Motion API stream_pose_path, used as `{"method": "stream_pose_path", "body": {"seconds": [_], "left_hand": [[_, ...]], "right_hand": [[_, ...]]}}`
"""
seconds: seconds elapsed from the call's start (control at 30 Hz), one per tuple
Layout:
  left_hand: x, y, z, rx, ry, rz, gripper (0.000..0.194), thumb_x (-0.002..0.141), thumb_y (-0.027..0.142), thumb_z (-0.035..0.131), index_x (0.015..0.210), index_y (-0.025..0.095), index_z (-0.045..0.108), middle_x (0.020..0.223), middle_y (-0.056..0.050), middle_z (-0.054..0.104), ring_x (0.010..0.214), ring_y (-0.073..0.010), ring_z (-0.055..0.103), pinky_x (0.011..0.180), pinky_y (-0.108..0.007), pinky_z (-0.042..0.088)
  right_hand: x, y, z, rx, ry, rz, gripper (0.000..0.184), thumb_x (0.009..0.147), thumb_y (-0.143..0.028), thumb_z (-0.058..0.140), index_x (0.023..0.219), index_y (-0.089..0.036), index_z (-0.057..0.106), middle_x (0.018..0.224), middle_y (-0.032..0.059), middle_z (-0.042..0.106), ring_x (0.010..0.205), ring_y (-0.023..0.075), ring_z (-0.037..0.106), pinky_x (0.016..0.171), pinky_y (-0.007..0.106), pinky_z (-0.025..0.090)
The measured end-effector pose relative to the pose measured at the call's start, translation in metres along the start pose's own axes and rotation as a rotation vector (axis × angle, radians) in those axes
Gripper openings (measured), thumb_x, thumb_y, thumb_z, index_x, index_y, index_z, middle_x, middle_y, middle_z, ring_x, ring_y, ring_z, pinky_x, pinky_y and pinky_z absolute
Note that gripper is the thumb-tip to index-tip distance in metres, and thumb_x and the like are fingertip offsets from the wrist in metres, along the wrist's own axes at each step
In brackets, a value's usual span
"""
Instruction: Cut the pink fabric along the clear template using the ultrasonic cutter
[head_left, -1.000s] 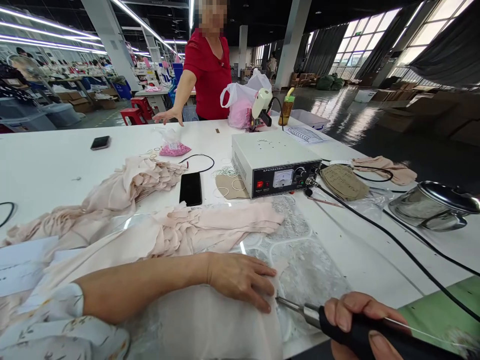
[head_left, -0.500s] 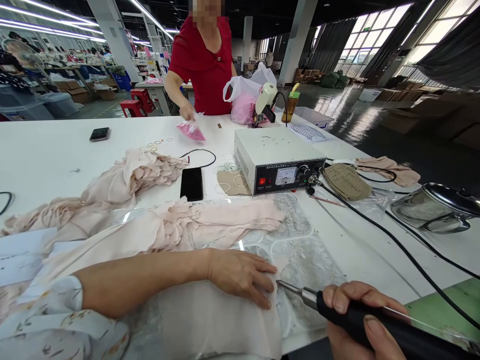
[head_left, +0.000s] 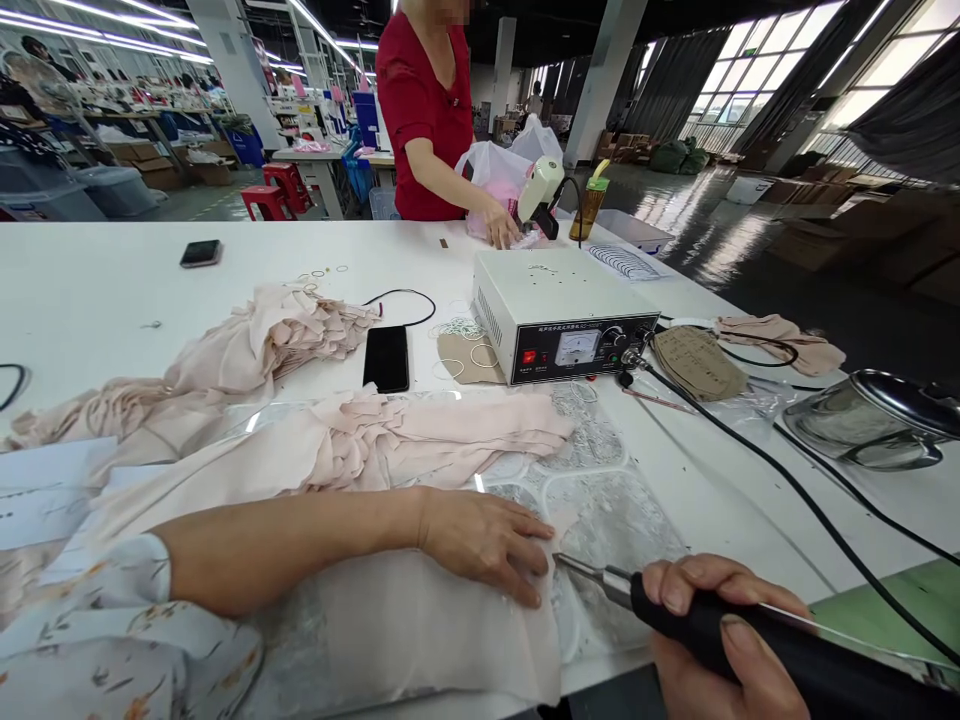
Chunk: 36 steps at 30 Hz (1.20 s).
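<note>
My left hand (head_left: 487, 540) lies flat on a pale beige fabric piece (head_left: 435, 630), fingers stretched toward its right edge. My right hand (head_left: 727, 625) grips the black handle of an ultrasonic cutting pen (head_left: 675, 605). The pen's metal tip touches or nearly touches the fabric edge, just right of my left fingertips. Under the fabric lies a clear, patterned plastic sheet (head_left: 615, 510). Just beyond my left hand, a stack of pale pink fabric pieces (head_left: 442, 435) is spread out. A black cable runs to a white power box (head_left: 570, 290) with a dial and a red switch.
Another fabric heap (head_left: 277, 345) and a black phone (head_left: 386, 358) lie farther back. At right are brown card templates (head_left: 697, 362) and a glass pot (head_left: 870, 420). A co-worker in red (head_left: 427, 110) stands across the table, one hand by a plastic bag (head_left: 495, 175).
The co-worker's hand has moved right, from over the table with a pink packet to the plastic bag. My two hands and the pen have barely moved.
</note>
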<state>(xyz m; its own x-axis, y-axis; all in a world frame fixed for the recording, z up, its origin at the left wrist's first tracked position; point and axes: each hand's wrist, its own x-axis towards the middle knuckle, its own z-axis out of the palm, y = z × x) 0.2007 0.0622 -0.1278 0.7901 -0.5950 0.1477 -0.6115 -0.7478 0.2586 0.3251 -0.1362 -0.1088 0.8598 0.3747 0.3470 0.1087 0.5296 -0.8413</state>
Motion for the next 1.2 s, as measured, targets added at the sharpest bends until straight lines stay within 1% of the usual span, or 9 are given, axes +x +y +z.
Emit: {"method": "stream_pose_path", "body": {"seconds": [0.1, 0.2, 0.43, 0.6, 0.7, 0.77, 0.83, 1.07, 1.2], "left_hand": [[0.0, 0.001, 0.001, -0.042, 0.041, -0.014, 0.031, 0.1, 0.021, 0.045, 0.096, 0.028, 0.075, 0.115, -0.005, 0.067, 0.132, -0.0261, 0.049, 0.115, -0.033, 0.036], [-0.001, 0.002, 0.0, -0.04, 0.032, -0.022, 0.031, 0.1, 0.021, 0.045, 0.096, 0.029, 0.075, 0.116, -0.004, 0.067, 0.132, -0.0258, 0.049, 0.114, -0.034, 0.037], [-0.001, 0.001, 0.001, 0.022, 0.067, 0.018, 0.029, 0.099, 0.02, 0.047, 0.097, 0.027, 0.075, 0.116, -0.005, 0.068, 0.129, -0.0269, 0.051, 0.113, -0.034, 0.039], [0.001, 0.0, 0.0, 0.073, 0.075, 0.049, 0.026, 0.098, 0.019, 0.05, 0.099, 0.026, 0.075, 0.115, -0.006, 0.068, 0.126, -0.0274, 0.054, 0.111, -0.033, 0.041], [0.002, 0.001, -0.002, 0.08, 0.012, 0.035, 0.025, 0.098, 0.019, 0.051, 0.103, 0.024, 0.075, 0.119, -0.006, 0.066, 0.127, -0.0283, 0.053, 0.113, -0.033, 0.039], [0.003, 0.002, -0.004, 0.075, -0.056, 0.01, 0.025, 0.098, 0.02, 0.051, 0.105, 0.026, 0.074, 0.123, -0.005, 0.065, 0.13, -0.0279, 0.05, 0.114, -0.033, 0.037], [0.003, 0.002, -0.005, 0.063, -0.088, -0.008, 0.025, 0.098, 0.02, 0.052, 0.106, 0.027, 0.073, 0.124, -0.004, 0.064, 0.132, -0.0267, 0.048, 0.115, -0.032, 0.035], [0.002, -0.001, 0.001, 0.055, 0.043, 0.058, 0.022, 0.095, 0.017, 0.054, 0.1, 0.025, 0.074, 0.118, -0.006, 0.065, 0.127, -0.0273, 0.053, 0.112, -0.032, 0.038], [0.001, 0.0, 0.004, -0.1, 0.103, -0.007, 0.026, 0.095, 0.016, 0.052, 0.091, 0.028, 0.074, 0.115, -0.004, 0.066, 0.129, -0.0246, 0.051, 0.114, -0.031, 0.036]], "right_hand": [[-0.001, 0.0, -0.004, 0.01, -0.023, 0.007, 0.007, 0.075, -0.02, 0.06, 0.078, -0.019, 0.054, 0.069, -0.0015, 0.055, 0.053, 0.0113, 0.049, 0.048, 0.029, 0.048], [-0.003, -0.001, -0.005, 0.013, -0.03, 0.013, 0.007, 0.076, -0.021, 0.06, 0.079, -0.02, 0.054, 0.07, -0.0012, 0.054, 0.053, 0.0115, 0.049, 0.048, 0.029, 0.048], [-0.004, -0.006, 0.003, 0.008, -0.051, 0.011, 0.007, 0.076, -0.02, 0.061, 0.078, -0.02, 0.055, 0.069, -0.0019, 0.055, 0.051, 0.0106, 0.049, 0.047, 0.029, 0.049], [-0.004, -0.003, 0.0, 0.0, -0.069, 0.035, 0.007, 0.077, -0.019, 0.06, 0.077, -0.02, 0.053, 0.07, -0.002, 0.056, 0.052, 0.011, 0.049, 0.048, 0.029, 0.05], [-0.005, -0.002, -0.005, 0.0, -0.055, 0.049, 0.006, 0.077, -0.019, 0.059, 0.078, -0.02, 0.053, 0.071, -0.0019, 0.054, 0.053, 0.0112, 0.049, 0.049, 0.03, 0.05], [-0.006, -0.003, -0.007, 0.007, -0.044, 0.058, 0.006, 0.077, -0.02, 0.058, 0.079, -0.02, 0.052, 0.07, -0.0018, 0.053, 0.053, 0.0111, 0.048, 0.049, 0.03, 0.05], [-0.008, -0.005, -0.008, 0.013, -0.029, 0.069, 0.006, 0.077, -0.02, 0.058, 0.079, -0.02, 0.052, 0.07, -0.0014, 0.052, 0.054, 0.0113, 0.048, 0.048, 0.03, 0.049], [-0.011, -0.007, -0.006, 0.018, -0.035, 0.09, 0.005, 0.074, -0.02, 0.057, 0.077, -0.019, 0.053, 0.068, -0.0013, 0.052, 0.052, 0.0116, 0.047, 0.046, 0.029, 0.047], [-0.01, -0.008, -0.004, 0.002, -0.053, 0.069, 0.008, 0.075, -0.021, 0.061, 0.078, -0.019, 0.054, 0.07, -0.0007, 0.054, 0.053, 0.0117, 0.049, 0.047, 0.03, 0.048]]}}
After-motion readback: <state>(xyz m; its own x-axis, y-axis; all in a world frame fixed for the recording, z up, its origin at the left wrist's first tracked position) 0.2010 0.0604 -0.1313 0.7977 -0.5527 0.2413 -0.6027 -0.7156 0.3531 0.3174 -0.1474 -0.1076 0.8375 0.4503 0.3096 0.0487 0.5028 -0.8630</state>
